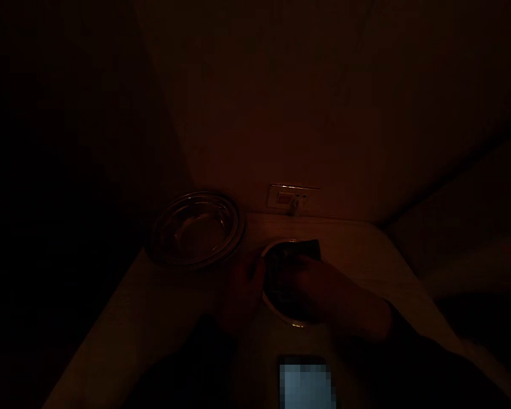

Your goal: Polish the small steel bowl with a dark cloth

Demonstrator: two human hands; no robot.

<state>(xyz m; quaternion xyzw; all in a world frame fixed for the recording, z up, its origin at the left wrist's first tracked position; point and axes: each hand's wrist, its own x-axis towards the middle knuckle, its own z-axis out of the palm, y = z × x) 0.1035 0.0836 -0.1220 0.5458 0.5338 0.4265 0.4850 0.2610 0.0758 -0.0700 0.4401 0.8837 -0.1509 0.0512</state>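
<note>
Both your hands are at the round pot on a very dark counter.

Your right hand [326, 292] reaches from the right across the mouth of the pot [281, 304], with something dark [300, 249] at its fingertips by the far rim; the light is too low to tell how far the fingers are spread, or whether they grip it. Your left hand [238, 289] lies against the left side of the rim, and I cannot tell how open it is either. The pot sits in a pale housing near the middle of the counter [153, 318]. Its mouth faces up, and being round it shows no long axis. A steel bowl [196, 230] stands just beyond and to the left, apart from your left hand. A wall socket [287, 197] sits on the wall behind the pot.
</note>
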